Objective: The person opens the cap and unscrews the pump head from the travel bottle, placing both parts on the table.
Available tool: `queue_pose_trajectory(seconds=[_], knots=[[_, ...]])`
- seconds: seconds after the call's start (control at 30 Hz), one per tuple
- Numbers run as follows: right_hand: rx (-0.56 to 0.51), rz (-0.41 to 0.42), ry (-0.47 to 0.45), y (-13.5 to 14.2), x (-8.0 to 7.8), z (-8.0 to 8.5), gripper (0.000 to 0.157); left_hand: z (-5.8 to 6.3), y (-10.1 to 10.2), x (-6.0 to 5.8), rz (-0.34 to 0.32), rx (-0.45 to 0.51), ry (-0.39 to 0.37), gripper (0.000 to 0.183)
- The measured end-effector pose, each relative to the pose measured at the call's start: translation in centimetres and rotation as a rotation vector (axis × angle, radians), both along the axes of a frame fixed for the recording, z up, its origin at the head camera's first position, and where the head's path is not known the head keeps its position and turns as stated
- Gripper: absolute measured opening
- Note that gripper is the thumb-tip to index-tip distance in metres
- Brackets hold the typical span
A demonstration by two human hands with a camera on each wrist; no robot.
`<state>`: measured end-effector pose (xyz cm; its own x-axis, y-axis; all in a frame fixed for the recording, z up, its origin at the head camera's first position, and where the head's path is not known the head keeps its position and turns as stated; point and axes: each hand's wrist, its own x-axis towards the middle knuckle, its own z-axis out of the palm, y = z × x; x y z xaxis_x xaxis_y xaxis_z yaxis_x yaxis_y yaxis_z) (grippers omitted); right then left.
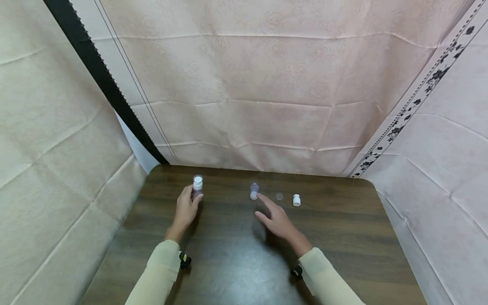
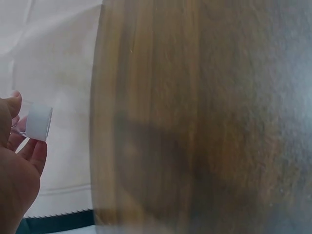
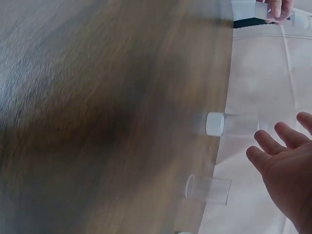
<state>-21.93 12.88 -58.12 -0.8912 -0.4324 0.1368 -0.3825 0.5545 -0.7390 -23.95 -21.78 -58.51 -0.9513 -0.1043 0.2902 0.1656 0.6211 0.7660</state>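
Observation:
In the head view my left hand (image 1: 185, 207) grips a small see-through bottle (image 1: 197, 192) with a white cap-like part, held over the far left of the table. The left wrist view shows that white part (image 2: 39, 122) sticking out past the fingers. My right hand (image 1: 280, 221) reaches forward with its fingers spread. Its fingertips are beside a second clear bottle (image 1: 254, 187), which stands with its white end (image 3: 215, 124) down on the table. I cannot tell whether they touch it. Right of that bottle are a clear cup-like piece (image 3: 209, 190) and a small white bottle (image 1: 296, 200).
The brown wooden table (image 1: 228, 237) ends close behind the bottles. Pale cloth (image 1: 244, 84) hangs behind it, and more cloth hangs at the left and right. Dark bands (image 1: 182, 259) circle both wrists.

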Motion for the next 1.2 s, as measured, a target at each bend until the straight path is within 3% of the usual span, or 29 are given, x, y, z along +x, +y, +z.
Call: queue_pose_trajectory(seconds=[0.2, 0.63, 0.9, 1.2], knots=[[-0.008, -0.031, -0.02, 1.1, -0.1, 0.2, 0.061, 0.3, 1.1, 0.2, -0.039, -0.055, 0.096, 0.041], [-0.022, -0.074, -0.035, 3.4, 0.4, 0.4, 0.061, 1.3, 4.1, 1.4, -0.111, -0.174, 0.204, 0.043], [-0.096, -0.118, -0.095, 4.3, 0.6, 0.7, 0.06, 2.3, 6.2, 2.1, -0.172, -0.283, 0.223, 0.042], [-0.221, -0.099, -0.104, 5.0, 0.7, 0.6, 0.061, 2.9, 9.0, 2.7, -0.254, -0.432, 0.254, 0.04]])
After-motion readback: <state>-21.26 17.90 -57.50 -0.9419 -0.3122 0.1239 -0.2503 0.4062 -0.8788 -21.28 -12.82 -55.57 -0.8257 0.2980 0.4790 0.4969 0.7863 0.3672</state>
